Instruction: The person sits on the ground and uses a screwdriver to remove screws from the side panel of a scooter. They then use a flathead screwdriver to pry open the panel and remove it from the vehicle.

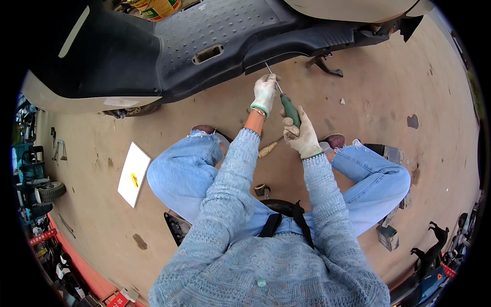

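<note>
My gloved right hand (302, 134) is wrapped round the green handle of a screwdriver (289, 107), angled up and away from me. My gloved left hand (264, 92) pinches near the metal shaft, higher up. The shaft's tip meets the lower edge of a black plastic side panel (296, 46) on a scooter, below its dimpled footboard (215, 28). A black kickstand (327, 69) hangs to the right of the screwdriver. A tool with a pale handle (267, 149) lies on the floor between my legs, partly hidden by my arms.
A white board (128, 189) with a small yellow item lies left on the concrete floor (97, 179). Hand tools (62, 150) lie farther left. Metal boxes (387, 236) are beside my right leg. Scooter parts and wheels (50, 192) line the left edge; a black cat-like shape (434, 245) is at lower right.
</note>
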Motion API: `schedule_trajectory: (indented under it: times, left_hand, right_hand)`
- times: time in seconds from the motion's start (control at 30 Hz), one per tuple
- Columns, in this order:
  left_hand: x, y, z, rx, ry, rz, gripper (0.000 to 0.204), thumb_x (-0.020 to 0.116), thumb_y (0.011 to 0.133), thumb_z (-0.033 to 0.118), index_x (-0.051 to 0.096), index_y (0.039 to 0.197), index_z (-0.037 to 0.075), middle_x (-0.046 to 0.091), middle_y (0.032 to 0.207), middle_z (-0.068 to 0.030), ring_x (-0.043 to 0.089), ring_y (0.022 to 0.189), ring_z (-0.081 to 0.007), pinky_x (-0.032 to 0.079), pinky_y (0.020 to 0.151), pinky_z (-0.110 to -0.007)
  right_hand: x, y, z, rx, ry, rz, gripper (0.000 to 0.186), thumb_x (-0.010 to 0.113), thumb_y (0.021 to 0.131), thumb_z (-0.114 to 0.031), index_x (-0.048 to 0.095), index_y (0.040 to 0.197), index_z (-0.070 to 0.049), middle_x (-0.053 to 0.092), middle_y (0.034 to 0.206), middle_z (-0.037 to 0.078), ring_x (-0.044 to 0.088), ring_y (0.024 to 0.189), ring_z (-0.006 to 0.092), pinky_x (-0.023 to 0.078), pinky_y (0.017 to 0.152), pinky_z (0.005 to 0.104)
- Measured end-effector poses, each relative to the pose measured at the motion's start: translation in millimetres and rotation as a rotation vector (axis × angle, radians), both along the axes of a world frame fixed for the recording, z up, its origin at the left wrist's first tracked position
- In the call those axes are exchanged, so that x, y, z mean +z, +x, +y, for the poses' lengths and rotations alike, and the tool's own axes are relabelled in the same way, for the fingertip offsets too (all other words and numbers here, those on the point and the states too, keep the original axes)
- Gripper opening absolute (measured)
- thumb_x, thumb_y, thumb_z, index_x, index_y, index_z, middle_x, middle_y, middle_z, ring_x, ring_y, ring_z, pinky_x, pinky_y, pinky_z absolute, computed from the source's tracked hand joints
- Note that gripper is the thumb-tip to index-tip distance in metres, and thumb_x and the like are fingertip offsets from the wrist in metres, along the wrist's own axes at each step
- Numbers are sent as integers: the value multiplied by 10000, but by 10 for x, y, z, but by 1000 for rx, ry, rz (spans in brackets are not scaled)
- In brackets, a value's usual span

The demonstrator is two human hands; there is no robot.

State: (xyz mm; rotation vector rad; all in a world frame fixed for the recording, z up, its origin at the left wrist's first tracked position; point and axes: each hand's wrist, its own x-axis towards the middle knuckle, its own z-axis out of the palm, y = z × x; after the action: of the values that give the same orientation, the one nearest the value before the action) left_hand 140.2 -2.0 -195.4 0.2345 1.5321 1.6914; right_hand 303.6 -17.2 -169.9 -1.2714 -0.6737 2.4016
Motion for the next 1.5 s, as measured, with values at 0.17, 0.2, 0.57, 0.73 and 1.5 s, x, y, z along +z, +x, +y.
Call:
schedule_trajectory:
  times: [0.17,0.2,0.57,0.73,1.5]
  left_hand:
    - [-65,54,106,81,-113,154,227,537,874,209,641,774,32,502,579,3,466,538,-95,396,511,-274]
    - [-73,59,105,95,-117,175,226,539,873,208,642,775,32,506,581,1,470,540,-97,400,518,-275]
    - [-4,-18,45,21,-24,53,225,532,880,223,641,782,52,481,584,20,402,482,-72,351,454,-241]
    - [9,14,70,64,-75,118,231,527,885,228,634,777,54,467,588,32,399,488,-63,338,446,-234]
    - [30,-157,-46,-118,55,-133,225,504,928,202,596,883,1,387,586,51,319,479,-40,268,430,-208]
  right_hand:
    - [-95,-95,-96,-13,384,-194,424,542,882,-454,582,988,-45,580,650,44,481,457,148,399,472,262]
    - [-134,-132,-154,-6,710,-367,418,543,884,-445,581,991,-43,581,651,44,489,467,144,402,476,265]
    - [-114,-155,-157,0,1104,-703,429,584,871,-392,552,1062,-9,610,746,77,575,587,207,469,554,326]
    - [-51,-210,-136,38,1589,-880,394,548,880,-390,555,1040,-29,616,760,122,608,656,279,484,605,412]
    - [-100,-183,-103,-38,-8,-1,469,515,893,-478,552,991,-21,534,645,13,377,422,59,291,389,208]
